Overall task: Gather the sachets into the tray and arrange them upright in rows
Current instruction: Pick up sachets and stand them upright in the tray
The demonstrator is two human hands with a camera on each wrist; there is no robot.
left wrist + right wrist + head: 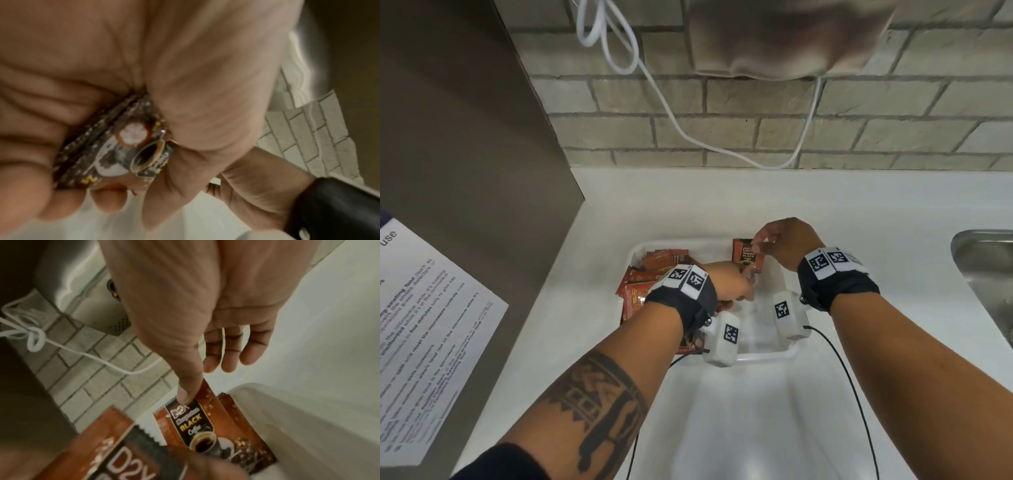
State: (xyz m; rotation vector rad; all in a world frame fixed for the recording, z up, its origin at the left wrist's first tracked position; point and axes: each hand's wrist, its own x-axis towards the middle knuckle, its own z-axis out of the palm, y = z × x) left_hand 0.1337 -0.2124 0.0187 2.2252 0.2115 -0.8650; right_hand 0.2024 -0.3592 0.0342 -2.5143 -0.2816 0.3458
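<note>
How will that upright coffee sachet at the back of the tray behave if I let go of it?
The sachet looks thin and flat, so it will probably flop over without support. It stands near the tray wall, which may prop it. The right hand steadies its top edge with one of its fingers, suggesting it is light and easily tipped.

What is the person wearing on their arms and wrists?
Each wrist has a black strap with white squares printed in black block patterns. A white camera box hangs under each wrist, trailing a thin black cable. The left forearm has a dark patterned tattoo and a dark sleeve.
</note>
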